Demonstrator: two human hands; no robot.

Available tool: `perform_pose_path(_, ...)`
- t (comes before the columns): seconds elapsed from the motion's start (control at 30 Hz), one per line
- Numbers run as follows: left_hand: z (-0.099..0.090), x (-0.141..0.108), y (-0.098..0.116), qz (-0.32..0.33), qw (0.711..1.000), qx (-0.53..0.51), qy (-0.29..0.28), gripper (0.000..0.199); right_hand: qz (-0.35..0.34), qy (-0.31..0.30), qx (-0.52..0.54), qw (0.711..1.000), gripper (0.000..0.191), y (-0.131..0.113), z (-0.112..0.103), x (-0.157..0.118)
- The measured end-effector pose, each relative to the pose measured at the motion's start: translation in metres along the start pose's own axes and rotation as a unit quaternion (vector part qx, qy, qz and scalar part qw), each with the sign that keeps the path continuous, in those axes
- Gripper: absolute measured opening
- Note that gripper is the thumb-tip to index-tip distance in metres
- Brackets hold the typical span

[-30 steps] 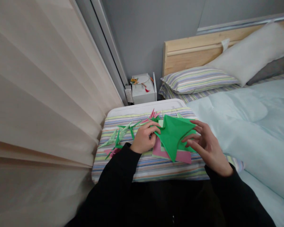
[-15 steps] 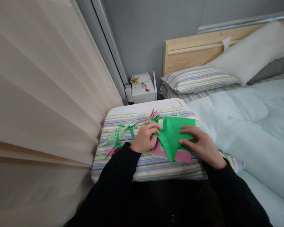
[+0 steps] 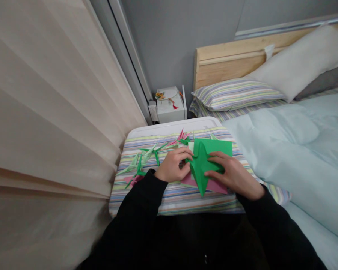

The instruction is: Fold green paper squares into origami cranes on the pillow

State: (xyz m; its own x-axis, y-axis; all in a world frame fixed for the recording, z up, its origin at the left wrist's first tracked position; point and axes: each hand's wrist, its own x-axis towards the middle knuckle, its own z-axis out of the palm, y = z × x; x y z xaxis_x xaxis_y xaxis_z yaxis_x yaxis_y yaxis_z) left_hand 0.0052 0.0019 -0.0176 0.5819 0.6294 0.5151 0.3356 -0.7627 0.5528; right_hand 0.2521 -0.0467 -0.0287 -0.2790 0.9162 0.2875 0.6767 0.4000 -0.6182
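While the left hand (image 3: 175,164) pinches folded green paper (image 3: 200,168) at its left edge, the right hand (image 3: 236,172) touching its right side, thumb and fingers apart, pink paper (image 3: 217,186) underneath, striped cloth (image 3: 177,202) below.

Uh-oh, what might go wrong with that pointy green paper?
The fold might go crooked if the left grip and right grip, both on the green paper, pull unevenly. The pink paper underneath could slip. And the left sleeve might squash the pink folded piece close beside it.
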Motion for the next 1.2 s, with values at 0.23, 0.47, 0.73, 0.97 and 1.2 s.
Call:
perform_pose_path(0.23, 0.008, -0.002, -0.007, 0.001, 1.000, 0.013, 0.012, 0.016, -0.026, -0.034, 0.025, 0.999, 0.050, 0.001, -0.010, -0.003)
perform_pose_path(0.47, 0.007, -0.001, -0.006, -0.025, 1.000, 0.010, -0.009, 0.019, -0.016, -0.004, 0.044, 0.999, 0.039, -0.005, -0.008, 0.002)
perform_pose_path(0.73, 0.005, 0.001, 0.001, -0.103, 0.991, -0.054, -0.067, 0.040, -0.054, -0.007, 0.057, 0.997, 0.018, -0.008, -0.002, 0.002)
perform_pose_path(0.97, 0.005, 0.003, 0.000, -0.093, 0.990, -0.015, -0.101, 0.027, -0.027, -0.050, 0.059, 0.997, 0.033, -0.009, 0.002, 0.006)
perform_pose_path(1.2, 0.004, 0.004, 0.002, -0.131, 0.983, -0.109, -0.063, 0.042, 0.032, -0.013, 0.106, 0.994, 0.034, -0.015, 0.005, 0.009)
